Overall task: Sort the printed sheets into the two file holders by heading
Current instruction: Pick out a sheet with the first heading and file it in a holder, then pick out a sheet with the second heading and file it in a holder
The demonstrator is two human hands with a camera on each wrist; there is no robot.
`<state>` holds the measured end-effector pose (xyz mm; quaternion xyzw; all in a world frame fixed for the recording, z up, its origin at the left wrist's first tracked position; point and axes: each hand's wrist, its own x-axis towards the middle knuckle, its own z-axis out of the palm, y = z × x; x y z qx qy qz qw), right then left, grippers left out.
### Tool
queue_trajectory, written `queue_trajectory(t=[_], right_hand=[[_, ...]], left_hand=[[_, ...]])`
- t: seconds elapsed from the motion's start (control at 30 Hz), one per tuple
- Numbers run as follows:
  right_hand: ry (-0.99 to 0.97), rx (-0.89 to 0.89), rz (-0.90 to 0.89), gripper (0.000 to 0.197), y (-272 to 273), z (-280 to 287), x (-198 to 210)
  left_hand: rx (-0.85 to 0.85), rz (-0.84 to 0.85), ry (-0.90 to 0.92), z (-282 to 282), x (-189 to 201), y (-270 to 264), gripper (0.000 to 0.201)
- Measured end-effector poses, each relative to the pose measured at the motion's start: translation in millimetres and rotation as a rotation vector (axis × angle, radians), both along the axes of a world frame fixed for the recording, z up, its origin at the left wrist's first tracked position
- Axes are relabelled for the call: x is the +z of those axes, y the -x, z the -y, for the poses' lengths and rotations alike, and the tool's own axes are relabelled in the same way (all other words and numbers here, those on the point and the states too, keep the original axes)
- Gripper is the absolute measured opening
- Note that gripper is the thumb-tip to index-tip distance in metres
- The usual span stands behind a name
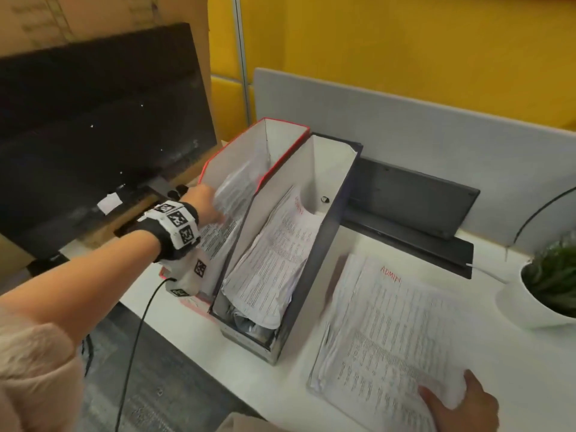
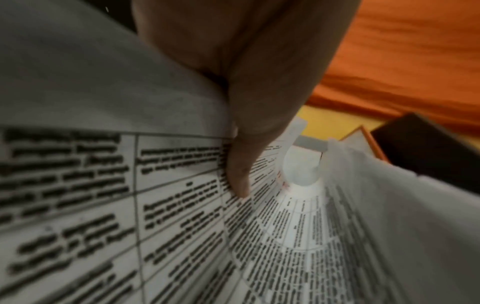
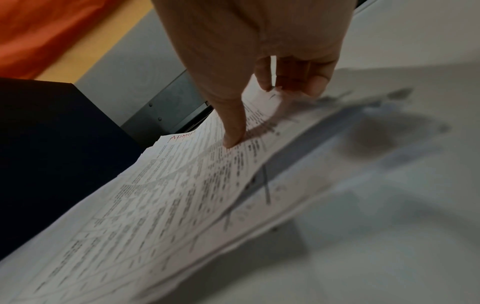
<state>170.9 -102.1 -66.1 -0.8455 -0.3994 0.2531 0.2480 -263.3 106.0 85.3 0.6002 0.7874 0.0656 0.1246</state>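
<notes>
Two file holders stand side by side on the white desk: a red one point(image 1: 230, 151) on the left and a dark blue one point(image 1: 314, 275) on the right. Several printed sheets point(image 1: 271, 269) headed ADMIN lean inside the blue one. My left hand point(image 1: 205, 204) reaches into the red holder and pinches a printed sheet point(image 2: 182, 205), thumb point(image 2: 239, 181) on its printed face. To the right of the holders lies a stack of printed sheets point(image 1: 383, 332), the top one headed ADMIN point(image 3: 182, 136). My right hand point(image 1: 448, 397) pinches the near corner of that top sheet, which is lifted off the stack.
A white pot with a green plant point(image 1: 548, 294) stands at the desk's right edge. A dark flat device point(image 1: 411, 207) lies against the grey partition point(image 1: 405, 126) behind the holders. A black monitor point(image 1: 93, 135) is at the left, and a black cable point(image 1: 137, 338) hangs from my left wrist.
</notes>
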Motion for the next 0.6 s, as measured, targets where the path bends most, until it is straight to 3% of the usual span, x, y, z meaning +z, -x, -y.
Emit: queue_trajectory(t=[0.1, 0.23, 0.37, 0.47, 0.6], right_hand=[[0.095, -0.007, 0.098, 0.085, -2, -2, -19], [-0.004, 0.056, 0.177, 0.055, -10, 0, -50], [0.126, -0.064, 0.094, 0.1, -20, -2, -55], [0.143, -0.053, 0.096, 0.107, -16, -5, -42], [0.162, -0.056, 0.04, 0.109, -16, -7, -28]], left_hand=[[-0.077, -0.063, 0.121, -7, -13, -12, 0.036], [-0.131, -0.156, 0.217, -12, -22, -19, 0.039], [-0.091, -0.182, 0.275, -14, -23, -15, 0.051], [-0.052, -0.162, 0.179, -12, -15, -16, 0.041], [0.012, 0.127, -0.158, -4, 21, -29, 0.034]])
